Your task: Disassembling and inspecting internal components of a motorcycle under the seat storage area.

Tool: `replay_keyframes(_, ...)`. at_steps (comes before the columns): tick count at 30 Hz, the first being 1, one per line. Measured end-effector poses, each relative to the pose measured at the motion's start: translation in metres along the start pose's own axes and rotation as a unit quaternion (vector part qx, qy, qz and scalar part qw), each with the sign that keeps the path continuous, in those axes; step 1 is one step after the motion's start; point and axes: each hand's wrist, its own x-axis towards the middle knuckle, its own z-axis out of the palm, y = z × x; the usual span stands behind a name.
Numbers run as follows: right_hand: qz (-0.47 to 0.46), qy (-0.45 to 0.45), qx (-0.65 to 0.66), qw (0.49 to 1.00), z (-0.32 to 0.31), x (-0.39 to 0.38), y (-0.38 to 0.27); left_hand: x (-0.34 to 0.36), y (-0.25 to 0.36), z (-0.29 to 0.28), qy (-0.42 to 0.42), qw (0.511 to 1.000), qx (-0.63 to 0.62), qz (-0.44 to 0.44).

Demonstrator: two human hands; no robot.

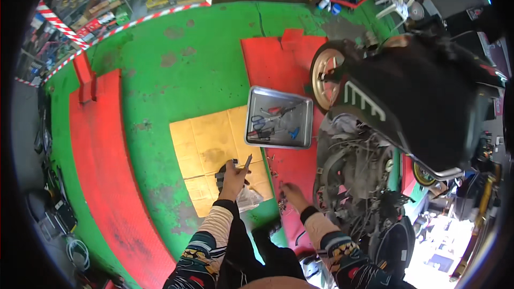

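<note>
Sleeves [204, 249] foremost, left fingers [231, 168] grip a tool [249, 160] — panel markings [365, 97] illegible.

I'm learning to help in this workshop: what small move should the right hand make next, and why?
Probably pinch one of the small metal pieces: the right hand is right beside them at the red ramp, while the left hand holds a slim dark item. Whether the right already grips one is unclear.
</note>
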Motion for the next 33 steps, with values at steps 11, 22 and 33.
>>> replay_keyframes(11,-0.101,0.237,-0.138,0.956,0.013,0.238,-0.071,0.037,0.025,0.031,0.042,0.971,-0.233,-0.043)
replay_keyframes(22,-0.219,0.191,-0.602,0.743,0.059,0.225,-0.168,0.057,0.06,-0.012,0.046,0.981,-0.19,0.004)
replay_keyframes(33,-0.446,0.1,-0.257,0.851,0.015,0.12,-0.18,0.055,0.04,-0.026,0.077,0.985,-0.156,0.001)
